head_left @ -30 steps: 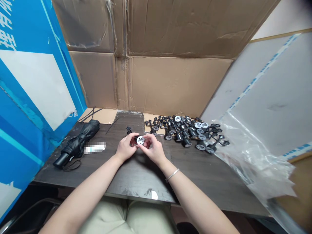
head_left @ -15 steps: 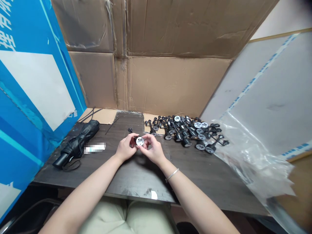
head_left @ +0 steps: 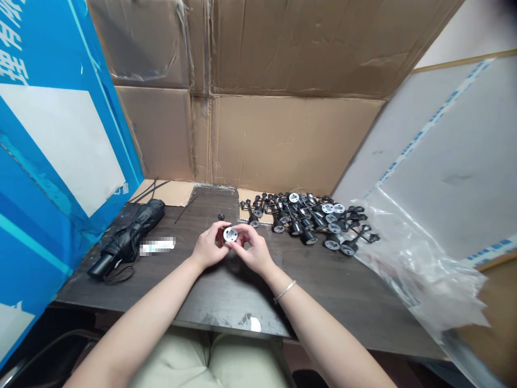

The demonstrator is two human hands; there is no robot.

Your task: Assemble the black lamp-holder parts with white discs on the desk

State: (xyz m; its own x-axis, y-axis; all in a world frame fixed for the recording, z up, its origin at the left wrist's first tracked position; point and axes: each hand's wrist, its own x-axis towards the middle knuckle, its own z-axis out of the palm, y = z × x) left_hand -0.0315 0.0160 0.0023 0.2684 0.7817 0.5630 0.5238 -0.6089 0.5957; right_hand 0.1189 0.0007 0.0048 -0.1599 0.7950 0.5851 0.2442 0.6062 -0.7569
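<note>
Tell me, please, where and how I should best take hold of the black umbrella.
Probably grip the umbrella by its handle, coming from the near left: this smooth end points that way, uncovered, while the folded cloth looks loose.

Round white-faced part [head_left: 230,235] | dark openings in face | facing camera | held between fingers [head_left: 247,231]
</note>
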